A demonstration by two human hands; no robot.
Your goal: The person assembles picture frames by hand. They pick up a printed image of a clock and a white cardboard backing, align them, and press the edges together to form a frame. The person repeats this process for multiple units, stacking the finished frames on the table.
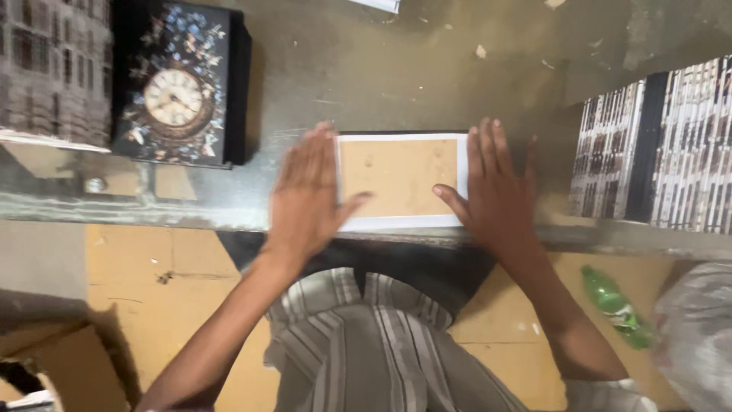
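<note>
Both our hands lie flat and spread, gripping nothing: the left hand [305, 194] presses the 9 o'clock edge of the white-bordered tan panel [399, 177], the right hand [499, 191] the 3 o'clock edge. That panel sits at the near rim of the worn workbench [396, 69]. At 10 o'clock stands a dark floral clock box [177, 84]. We judge uneven pressure could slide the panel off the rim.
</note>
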